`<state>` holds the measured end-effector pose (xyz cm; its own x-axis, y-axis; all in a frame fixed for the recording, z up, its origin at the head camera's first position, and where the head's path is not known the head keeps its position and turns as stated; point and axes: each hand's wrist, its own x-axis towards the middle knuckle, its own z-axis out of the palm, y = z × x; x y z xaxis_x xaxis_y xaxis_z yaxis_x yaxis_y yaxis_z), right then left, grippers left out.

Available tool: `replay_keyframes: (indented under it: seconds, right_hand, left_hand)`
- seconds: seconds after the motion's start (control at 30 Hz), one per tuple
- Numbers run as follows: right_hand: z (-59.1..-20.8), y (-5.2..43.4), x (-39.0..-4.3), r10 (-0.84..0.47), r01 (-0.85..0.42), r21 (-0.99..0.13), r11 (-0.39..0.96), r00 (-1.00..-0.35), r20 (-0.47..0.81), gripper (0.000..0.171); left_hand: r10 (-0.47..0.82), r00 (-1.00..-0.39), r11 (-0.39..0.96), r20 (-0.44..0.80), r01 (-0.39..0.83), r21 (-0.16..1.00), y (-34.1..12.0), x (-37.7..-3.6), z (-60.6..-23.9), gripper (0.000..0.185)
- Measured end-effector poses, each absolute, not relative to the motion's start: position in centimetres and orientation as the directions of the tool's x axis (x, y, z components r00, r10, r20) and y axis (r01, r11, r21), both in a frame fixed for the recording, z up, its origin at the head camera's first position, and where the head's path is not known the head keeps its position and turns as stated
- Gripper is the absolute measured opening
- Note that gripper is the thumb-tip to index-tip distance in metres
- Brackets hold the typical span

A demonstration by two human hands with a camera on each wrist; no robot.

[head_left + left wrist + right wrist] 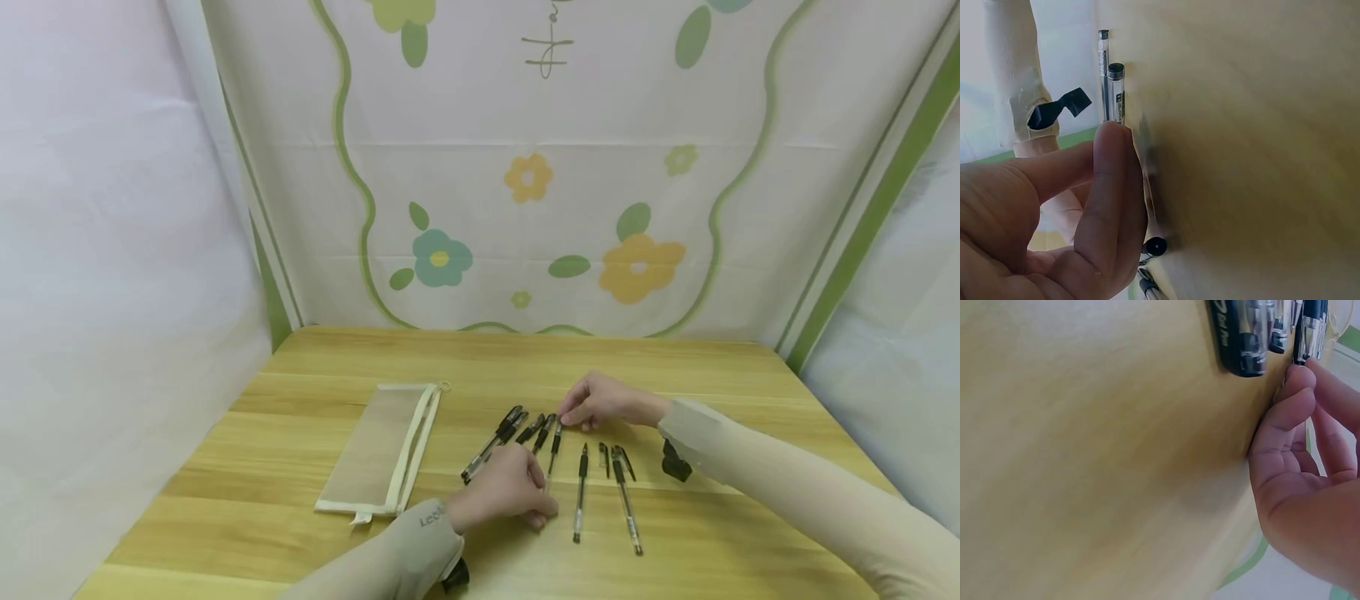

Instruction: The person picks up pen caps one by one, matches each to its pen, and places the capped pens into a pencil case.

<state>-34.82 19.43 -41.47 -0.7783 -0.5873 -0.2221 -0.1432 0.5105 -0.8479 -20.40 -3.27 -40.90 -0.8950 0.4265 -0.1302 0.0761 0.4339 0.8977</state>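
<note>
Together, left hand (504, 487) fingers pinch the pen (553, 449) tail while right hand (600, 402) fingers pinch its cap

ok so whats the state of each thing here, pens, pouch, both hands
pens: lying flat on the table, caps on, roughly side by side
pencil pouch: lying flat, looks empty
left hand: fingers on a pen's lower end
right hand: fingertips at a pen's cap end
</note>
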Motion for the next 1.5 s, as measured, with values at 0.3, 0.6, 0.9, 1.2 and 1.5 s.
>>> replay_keyframes:
  seconds: [0.3,0.6,0.9,1.2,1.5]
  right_hand:
    - [-42.0,20.3,-35.0,-0.599,-0.159,-0.836,0.526,-0.767,-0.231,0.009]
    - [-42.4,22.2,-34.8,-0.600,-0.146,-0.844,0.516,-0.765,-0.234,0.015]
    - [-41.5,25.4,-32.5,-0.543,-0.134,-0.871,0.473,-0.823,-0.168,0.028]
    - [-41.0,27.7,-29.5,-0.563,-0.146,-0.894,0.423,-0.816,-0.133,0.035]
    - [-41.1,28.9,-28.9,-0.566,-0.117,-0.917,0.381,-0.814,-0.131,0.031]
  left_hand:
    - [0.426,-0.894,0.448,-0.137,0.077,0.891,-3.0,-20.2,-41.1,0.020]
    - [0.437,-0.893,0.433,-0.105,0.107,0.895,-3.4,-20.0,-41.2,0.015]
    - [0.452,-0.887,0.418,-0.095,0.117,0.901,-3.0,-19.7,-40.6,0.015]
    - [0.432,-0.900,0.344,-0.056,0.107,0.933,-1.8,-20.3,-40.7,0.010]
    - [0.375,-0.923,0.373,-0.089,0.062,0.926,-0.4,-21.1,-40.9,0.021]
